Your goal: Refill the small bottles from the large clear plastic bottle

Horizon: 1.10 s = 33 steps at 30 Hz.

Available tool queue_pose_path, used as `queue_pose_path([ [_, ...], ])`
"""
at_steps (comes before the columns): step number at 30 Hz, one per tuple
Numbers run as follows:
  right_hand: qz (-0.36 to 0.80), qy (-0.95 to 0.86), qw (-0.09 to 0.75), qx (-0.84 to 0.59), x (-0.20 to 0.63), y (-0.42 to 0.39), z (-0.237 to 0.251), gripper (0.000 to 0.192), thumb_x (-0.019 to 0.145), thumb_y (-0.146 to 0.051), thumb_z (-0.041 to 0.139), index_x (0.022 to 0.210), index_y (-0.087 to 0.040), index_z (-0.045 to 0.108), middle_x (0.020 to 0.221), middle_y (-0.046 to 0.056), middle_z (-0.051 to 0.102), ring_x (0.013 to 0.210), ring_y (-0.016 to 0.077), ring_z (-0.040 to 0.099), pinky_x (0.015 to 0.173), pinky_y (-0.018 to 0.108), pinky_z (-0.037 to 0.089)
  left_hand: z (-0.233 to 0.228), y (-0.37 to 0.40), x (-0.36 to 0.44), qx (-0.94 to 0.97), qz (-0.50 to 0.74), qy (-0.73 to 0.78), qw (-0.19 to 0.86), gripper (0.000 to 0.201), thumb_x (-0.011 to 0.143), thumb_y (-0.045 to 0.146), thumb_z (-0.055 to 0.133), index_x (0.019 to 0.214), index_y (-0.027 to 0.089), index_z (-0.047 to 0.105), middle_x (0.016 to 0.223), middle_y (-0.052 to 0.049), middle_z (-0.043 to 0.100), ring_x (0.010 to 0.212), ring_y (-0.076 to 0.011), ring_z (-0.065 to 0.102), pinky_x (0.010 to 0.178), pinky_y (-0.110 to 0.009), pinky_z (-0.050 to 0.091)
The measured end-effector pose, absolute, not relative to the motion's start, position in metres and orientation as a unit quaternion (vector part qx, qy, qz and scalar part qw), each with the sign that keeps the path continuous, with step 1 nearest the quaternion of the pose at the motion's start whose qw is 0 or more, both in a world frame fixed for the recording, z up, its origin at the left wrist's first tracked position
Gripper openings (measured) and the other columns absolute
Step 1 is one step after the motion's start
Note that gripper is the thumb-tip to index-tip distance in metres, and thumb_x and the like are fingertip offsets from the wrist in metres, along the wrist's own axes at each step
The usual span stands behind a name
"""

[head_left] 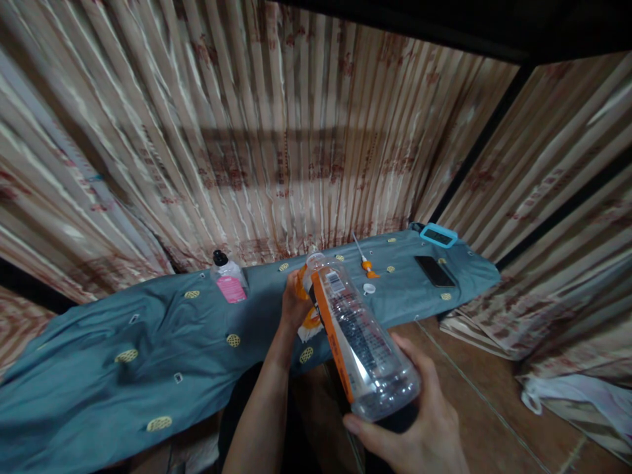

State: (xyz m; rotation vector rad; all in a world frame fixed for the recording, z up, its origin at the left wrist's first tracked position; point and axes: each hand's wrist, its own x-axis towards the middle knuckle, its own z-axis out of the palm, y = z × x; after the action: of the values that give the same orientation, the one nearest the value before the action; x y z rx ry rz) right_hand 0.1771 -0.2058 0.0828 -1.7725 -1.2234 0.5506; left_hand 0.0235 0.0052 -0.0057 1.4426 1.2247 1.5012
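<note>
A large clear plastic bottle point(368, 349) with an orange-edged label tilts in front of me, its open mouth pointing away. My right hand point(419, 421) is closed round its base. Close to the bottle's neck, my left hand point(295, 303) grips an orange-and-white packet point(310, 329), partly hidden behind the bottle. Whether packet and bottle mouth touch, I cannot tell. Beyond the bottle, an orange pump head point(367, 265) with a thin tube lies on the blue-green cloth. A small white cap point(368, 288) rests near it.
A pink-labelled bottle with a black top point(230, 283) is on the cloth point(162, 349) at left. To the right are a dark phone point(434, 271) and a blue-framed digital clock point(438, 235). Pleated curtains point(296, 131) hang behind, with dark frame bars point(478, 164) at right.
</note>
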Motion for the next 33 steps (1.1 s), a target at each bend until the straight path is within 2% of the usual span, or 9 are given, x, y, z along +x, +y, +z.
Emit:
queue_pose_path([
  [5, 0.219, -0.495, 0.443, -0.714, 0.1773, -0.2061, 0.0817, 0.086, 0.058, -0.045, 0.077, 0.137, -0.025, 0.049, 0.107, 0.003, 0.079, 0.092, 0.0277, 0.078, 0.075, 0.036, 0.063, -0.0073, 0.0058, 0.0235, 0.558, 0.581, 0.475, 0.353, 0.044, 0.072, 0.035, 0.076, 0.11, 0.023, 0.058, 0.107, -0.008, 0.071, 0.097, -0.0256, 0.067, 0.089, -0.04, 0.053],
  [9, 0.211, -0.502, 0.457, -0.704, 0.1771, -0.2058, 0.081, 0.084, 0.059, -0.044, 0.078, 0.136, -0.025, 0.051, 0.108, 0.003, 0.079, 0.095, 0.0288, 0.078, 0.079, 0.037, 0.063, -0.0084, 0.0061, 0.0232, 0.561, 0.583, 0.47, 0.354, 0.045, 0.071, 0.038, 0.076, 0.11, 0.023, 0.058, 0.106, -0.008, 0.07, 0.096, -0.0256, 0.067, 0.088, -0.04, 0.053],
  [16, 0.225, -0.491, 0.439, -0.718, 0.1769, -0.2057, 0.0838, 0.086, 0.058, -0.047, 0.076, 0.137, -0.025, 0.05, 0.106, 0.002, 0.079, 0.086, 0.0263, 0.078, 0.073, 0.035, 0.062, -0.0061, 0.0047, 0.0233, 0.564, 0.578, 0.476, 0.349, 0.045, 0.07, 0.036, 0.076, 0.11, 0.023, 0.057, 0.106, -0.008, 0.07, 0.097, -0.0266, 0.067, 0.089, -0.041, 0.052],
  [21, 0.231, -0.482, 0.429, -0.728, 0.1761, -0.2057, 0.0863, 0.088, 0.057, -0.049, 0.075, 0.138, -0.024, 0.049, 0.104, 0.003, 0.079, 0.09, 0.0281, 0.078, 0.076, 0.037, 0.062, -0.0054, 0.0046, 0.0236, 0.557, 0.581, 0.474, 0.356, 0.045, 0.071, 0.038, 0.075, 0.109, 0.023, 0.057, 0.108, -0.009, 0.069, 0.099, -0.0267, 0.066, 0.091, -0.042, 0.052],
  [26, 0.228, -0.488, 0.428, -0.726, 0.178, -0.2055, 0.0853, 0.089, 0.057, -0.049, 0.075, 0.138, -0.024, 0.049, 0.115, 0.005, 0.078, 0.106, 0.0303, 0.076, 0.089, 0.04, 0.061, -0.0061, 0.0045, 0.023, 0.556, 0.584, 0.466, 0.364, 0.043, 0.072, 0.037, 0.075, 0.109, 0.024, 0.057, 0.106, -0.01, 0.069, 0.098, -0.0274, 0.066, 0.09, -0.042, 0.052],
  [33, 0.22, -0.495, 0.432, -0.721, 0.1808, -0.2052, 0.0809, 0.088, 0.057, -0.049, 0.075, 0.137, -0.024, 0.048, 0.123, 0.007, 0.075, 0.113, 0.0325, 0.074, 0.096, 0.043, 0.059, -0.0089, 0.0061, 0.0228, 0.556, 0.591, 0.458, 0.362, 0.041, 0.075, 0.041, 0.074, 0.109, 0.023, 0.057, 0.104, -0.007, 0.07, 0.095, -0.0259, 0.068, 0.089, -0.041, 0.054],
])
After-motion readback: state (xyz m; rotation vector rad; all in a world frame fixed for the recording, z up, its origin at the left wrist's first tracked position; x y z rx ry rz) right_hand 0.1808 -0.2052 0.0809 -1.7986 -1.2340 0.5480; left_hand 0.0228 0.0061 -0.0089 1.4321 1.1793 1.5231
